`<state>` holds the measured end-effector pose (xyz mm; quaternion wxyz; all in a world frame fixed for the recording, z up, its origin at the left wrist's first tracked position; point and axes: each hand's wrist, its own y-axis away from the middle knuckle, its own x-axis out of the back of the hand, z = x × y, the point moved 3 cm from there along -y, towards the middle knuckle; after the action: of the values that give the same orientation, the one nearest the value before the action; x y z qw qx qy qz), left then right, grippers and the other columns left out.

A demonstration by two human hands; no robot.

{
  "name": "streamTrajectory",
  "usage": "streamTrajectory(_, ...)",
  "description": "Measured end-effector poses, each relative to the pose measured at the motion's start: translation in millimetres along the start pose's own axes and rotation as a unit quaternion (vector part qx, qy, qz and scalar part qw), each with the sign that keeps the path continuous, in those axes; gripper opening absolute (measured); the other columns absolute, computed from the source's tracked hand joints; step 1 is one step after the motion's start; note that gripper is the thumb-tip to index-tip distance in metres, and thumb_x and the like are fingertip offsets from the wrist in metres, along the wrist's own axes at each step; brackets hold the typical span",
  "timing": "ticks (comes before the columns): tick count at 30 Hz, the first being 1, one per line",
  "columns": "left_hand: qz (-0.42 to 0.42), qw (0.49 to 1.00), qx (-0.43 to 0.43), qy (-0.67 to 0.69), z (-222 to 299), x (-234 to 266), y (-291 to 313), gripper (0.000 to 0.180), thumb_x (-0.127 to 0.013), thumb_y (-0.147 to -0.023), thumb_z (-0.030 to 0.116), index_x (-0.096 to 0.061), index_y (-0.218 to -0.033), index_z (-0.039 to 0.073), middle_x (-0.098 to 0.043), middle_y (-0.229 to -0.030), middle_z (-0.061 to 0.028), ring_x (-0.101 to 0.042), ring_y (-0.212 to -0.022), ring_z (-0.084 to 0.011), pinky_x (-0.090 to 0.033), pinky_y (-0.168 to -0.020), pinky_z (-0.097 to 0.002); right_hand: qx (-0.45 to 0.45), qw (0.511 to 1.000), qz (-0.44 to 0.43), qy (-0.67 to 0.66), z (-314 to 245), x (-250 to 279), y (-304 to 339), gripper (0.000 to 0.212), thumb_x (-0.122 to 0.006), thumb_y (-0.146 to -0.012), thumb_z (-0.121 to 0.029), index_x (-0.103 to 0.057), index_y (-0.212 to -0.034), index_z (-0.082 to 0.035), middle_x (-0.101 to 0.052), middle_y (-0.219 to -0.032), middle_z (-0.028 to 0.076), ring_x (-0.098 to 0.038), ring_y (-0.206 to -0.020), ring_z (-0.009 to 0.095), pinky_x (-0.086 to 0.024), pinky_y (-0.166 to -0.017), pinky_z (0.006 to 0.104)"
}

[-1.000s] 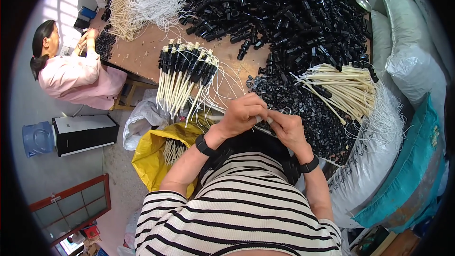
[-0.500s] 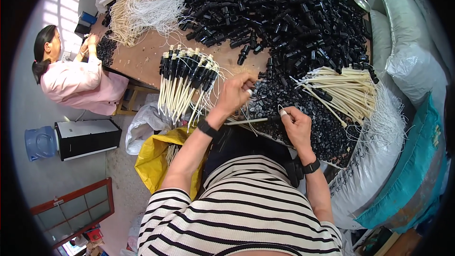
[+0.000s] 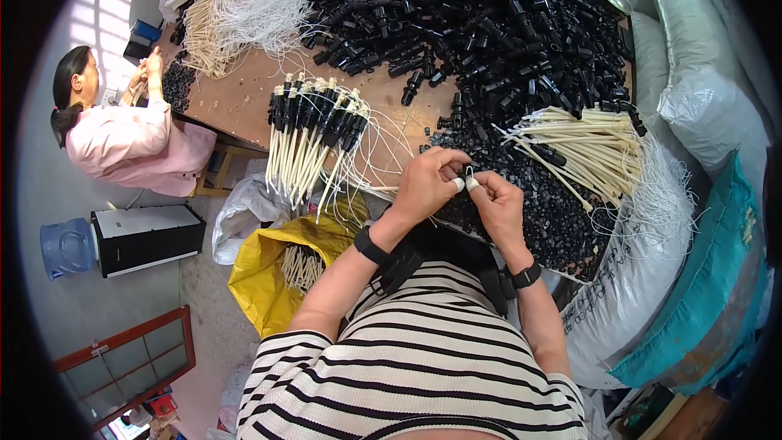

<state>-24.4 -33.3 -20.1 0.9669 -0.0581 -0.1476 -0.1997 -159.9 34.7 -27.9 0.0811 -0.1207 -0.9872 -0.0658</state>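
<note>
My left hand (image 3: pixel 430 185) and my right hand (image 3: pixel 498 210) meet at the table's near edge, their fingertips almost touching. White wraps cover both thumbs. My left fingers pinch a small black plastic piece (image 3: pixel 466 169), partly hidden. A thin white cord loop (image 3: pixel 470 173) rises at my right fingertips, which are closed on it. Part of a cream stick (image 3: pixel 381 188) shows left of my left hand; its other end is hidden. Beyond and right of my hands lies a heap of small black pieces (image 3: pixel 538 224).
Bundled cream sticks with black fittings (image 3: pixel 314 130) lie at left. Loose sticks with white cords (image 3: pixel 595 147) rest at right. Black plastic fittings (image 3: pixel 489 24) are heaped behind. A yellow sack (image 3: pixel 257 277) stands below; a person in pink (image 3: pixel 130 138) works at far left.
My left hand has moved right and nearer from the heap of small pieces to meet my right hand. My right hand has shifted slightly left. The cream stick now shows left of my left hand.
</note>
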Motion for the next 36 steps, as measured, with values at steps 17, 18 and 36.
streamTrajectory(17,0.078,0.984,-0.129,-0.099,5,12,-4,0.01,-0.064,-0.063,0.0,-0.062,-0.072,0.0,-0.058,-0.069,-0.0096,-0.06,-0.064,-0.0224,-0.046,-0.058,-0.0303,0.195,0.954,-0.019,0.226,-20,6,0,0.009,-0.069,-0.077,-0.01,-0.068,-0.086,-0.007,-0.058,-0.056,0.009,-0.056,-0.046,0.02,-0.042,-0.045,0.0306)
streamTrajectory(18,0.091,0.975,-0.167,-0.115,7,14,-5,0.01,-0.064,-0.061,0.0,-0.061,-0.071,0.0,-0.058,-0.069,-0.0107,-0.06,-0.066,-0.0252,-0.047,-0.06,-0.0317,0.201,0.952,-0.036,0.227,-20,6,0,0.011,-0.069,-0.077,-0.008,-0.069,-0.088,-0.006,-0.057,-0.056,0.008,-0.055,-0.046,0.015,-0.041,-0.046,0.0279)
streamTrajectory(36,-0.186,0.943,-0.177,-0.21,7,9,1,0.058,-0.072,-0.061,0.008,-0.061,-0.117,0.01,-0.062,-0.09,-0.0061,-0.059,-0.089,-0.0279,-0.047,-0.076,-0.0389,-0.159,0.961,-0.109,-0.197,-17,28,13,0.021,-0.061,-0.09,-0.002,-0.068,-0.109,0.002,-0.05,-0.064,-0.01,-0.039,-0.058,-0.002,-0.028,-0.051,0.0176)
